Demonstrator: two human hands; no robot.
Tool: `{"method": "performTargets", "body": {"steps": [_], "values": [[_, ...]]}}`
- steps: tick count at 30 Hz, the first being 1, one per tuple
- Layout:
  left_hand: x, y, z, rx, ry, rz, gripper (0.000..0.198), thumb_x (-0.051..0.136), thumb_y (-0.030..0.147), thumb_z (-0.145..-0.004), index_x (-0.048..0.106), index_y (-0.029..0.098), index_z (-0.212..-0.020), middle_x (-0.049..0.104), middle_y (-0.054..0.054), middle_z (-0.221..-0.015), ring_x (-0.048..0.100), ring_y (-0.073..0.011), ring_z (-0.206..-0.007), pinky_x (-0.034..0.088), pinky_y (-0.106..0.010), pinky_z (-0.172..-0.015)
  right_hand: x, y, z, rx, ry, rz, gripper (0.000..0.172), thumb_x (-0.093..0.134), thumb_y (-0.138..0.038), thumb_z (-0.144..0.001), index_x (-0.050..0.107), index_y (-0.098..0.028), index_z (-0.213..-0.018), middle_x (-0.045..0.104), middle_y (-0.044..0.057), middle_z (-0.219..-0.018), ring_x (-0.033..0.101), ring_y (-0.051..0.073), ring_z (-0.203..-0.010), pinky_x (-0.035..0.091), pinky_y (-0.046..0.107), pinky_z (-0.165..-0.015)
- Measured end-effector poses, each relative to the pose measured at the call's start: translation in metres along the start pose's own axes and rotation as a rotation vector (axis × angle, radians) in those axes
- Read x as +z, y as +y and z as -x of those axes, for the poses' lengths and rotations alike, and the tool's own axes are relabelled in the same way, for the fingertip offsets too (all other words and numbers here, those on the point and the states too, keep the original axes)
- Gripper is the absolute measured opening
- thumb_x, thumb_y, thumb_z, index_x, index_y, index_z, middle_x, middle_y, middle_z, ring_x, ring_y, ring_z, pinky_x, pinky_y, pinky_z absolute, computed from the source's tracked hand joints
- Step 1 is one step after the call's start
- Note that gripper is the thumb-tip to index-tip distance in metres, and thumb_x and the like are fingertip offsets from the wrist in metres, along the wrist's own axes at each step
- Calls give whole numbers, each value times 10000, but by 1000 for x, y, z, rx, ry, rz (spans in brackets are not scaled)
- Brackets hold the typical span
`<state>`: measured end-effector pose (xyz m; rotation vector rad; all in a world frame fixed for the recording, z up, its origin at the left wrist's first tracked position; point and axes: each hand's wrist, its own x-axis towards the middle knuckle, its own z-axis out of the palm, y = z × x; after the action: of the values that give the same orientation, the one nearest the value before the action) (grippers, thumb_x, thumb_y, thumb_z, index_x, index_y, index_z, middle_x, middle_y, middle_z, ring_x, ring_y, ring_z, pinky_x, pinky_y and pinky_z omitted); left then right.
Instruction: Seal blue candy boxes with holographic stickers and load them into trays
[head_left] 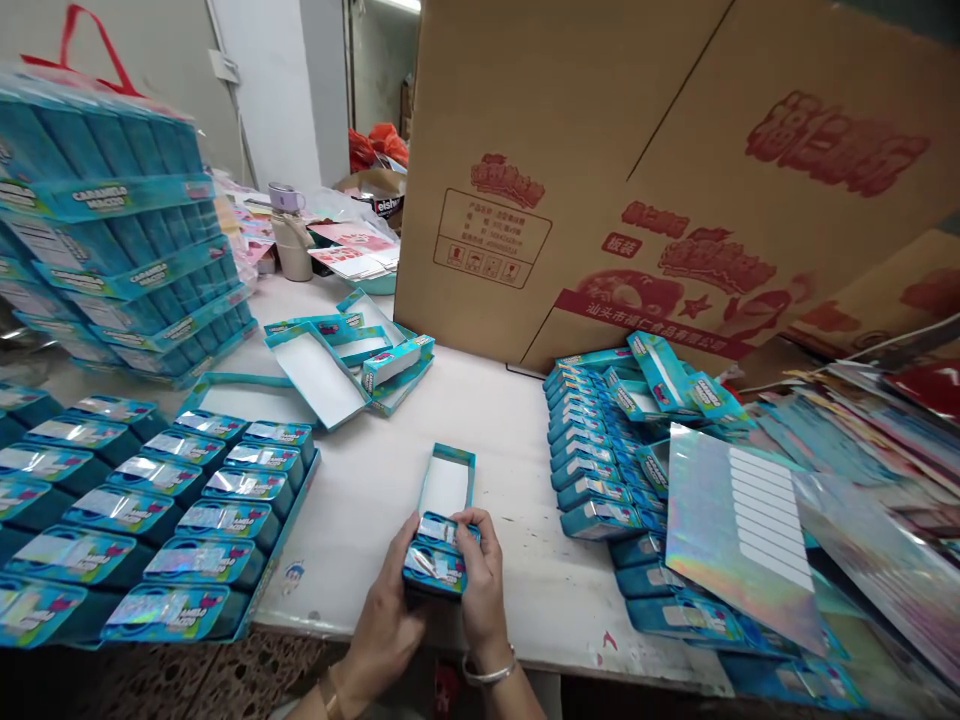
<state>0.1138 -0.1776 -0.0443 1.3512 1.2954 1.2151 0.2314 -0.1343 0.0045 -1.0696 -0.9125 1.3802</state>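
A narrow teal tray (447, 484) with a white inside lies on the white table (375, 490) in front of me. Two small teal boxes with shiny labels (437, 556) sit at its near end. My left hand (388, 620) grips the near box from the left, fingers curled. From the right, my right hand (480, 580), a bracelet on its wrist, closes its fingers over the boxes.
Filled teal trays (187, 520) cover the left side, with wrapped stacks (112, 250) behind them. Empty open trays (330, 360) lie further back. Loose small boxes (600, 440) and holographic sheets (735, 530) pile at right. A large cardboard carton (600, 170) stands behind.
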Motion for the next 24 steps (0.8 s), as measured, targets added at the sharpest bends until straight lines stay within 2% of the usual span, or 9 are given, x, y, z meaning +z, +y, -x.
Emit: {"method": "performTargets", "body": {"steps": [4, 6, 9, 12, 14, 16, 19, 21, 24], "values": [[7, -2, 1, -32, 34, -56, 907, 622, 163, -806, 142, 287, -1565, 360, -90, -1579, 421, -290, -1402, 372, -439, -1149, -11, -3, -1, 26, -117, 11, 211, 604, -428, -899, 540, -238, -964, 557, -41, -811, 558, 132, -726, 474, 234, -674], [3, -2, 3, -59, -12, -66, 902, 625, 190, -797, 160, 281, -1565, 399, -85, -1559, 448, -294, -1384, 386, -442, -1140, -17, -2, -1, 29, -148, 34, 246, 565, -452, -923, 552, -241, -1048, 595, -21, -859, 597, 151, -755, 499, 263, -702], [-24, 7, 0, -95, -124, -92, 1020, 754, 245, -688, 219, 278, -1557, 393, -93, -1563, 388, -351, -1415, 344, -504, -1161, -41, -7, 2, -128, -120, 170, 395, 507, -485, -955, 516, -256, -1277, 618, 57, -1202, 601, 218, -1100, 475, 361, -964], [-55, 40, -25, -17, -68, -112, 963, 799, 401, -674, 331, 313, -1511, 309, -63, -1608, 234, -363, -1482, 134, -568, -1214, -92, -25, 7, -318, 102, 387, 458, 503, -471, -962, 482, -251, -1363, 501, 84, -1423, 439, 239, -1341, 320, 407, -1139], [-57, 76, -56, 24, -55, -2, 826, 719, 488, -764, 355, 322, -1487, 372, -66, -1579, 306, -331, -1461, 198, -548, -1206, -133, -37, 10, -362, 359, 471, 466, 523, -481, -947, 493, -229, -1338, 510, 105, -1407, 454, 253, -1327, 326, 431, -1136], [-33, 113, -94, 14, -121, 87, 708, 647, 513, -838, 384, 306, -1462, 492, -86, -1496, 408, -297, -1409, 298, -504, -1177, -168, -40, 9, -351, 560, 491, 527, 556, -516, -913, 483, -204, -1332, 499, 132, -1409, 453, 272, -1327, 340, 450, -1127], [42, 144, -148, -55, -448, 145, 667, 690, 533, -800, 508, 225, -1364, 603, -140, -1365, 552, -306, -1275, 410, -466, -1093, -198, -26, -5, -273, 657, 429, 695, 551, -575, -878, 381, -180, -1424, 375, 164, -1514, 372, 294, -1399, 323, 464, -1143], [99, 143, -178, -92, -606, 91, 734, 822, 479, -657, 585, 185, -1287, 630, -175, -1308, 593, -349, -1205, 446, -481, -1037, -204, -12, -18, -252, 679, 380, 778, 524, -581, -879, 277, -166, -1489, 266, 177, -1575, 315, 307, -1436, 303, 484, -1155], [166, 120, -209, -14, -575, 52, 782, 942, 329, -398, 681, 190, -1122, 659, -150, -1236, 571, -391, -1197, 439, -483, -1022, -198, 0, -37, -307, 729, 420, 795, 495, -534, -899, 197, -146, -1525, 203, 187, -1597, 252, 327, -1460, 251, 532, -1169]]}}
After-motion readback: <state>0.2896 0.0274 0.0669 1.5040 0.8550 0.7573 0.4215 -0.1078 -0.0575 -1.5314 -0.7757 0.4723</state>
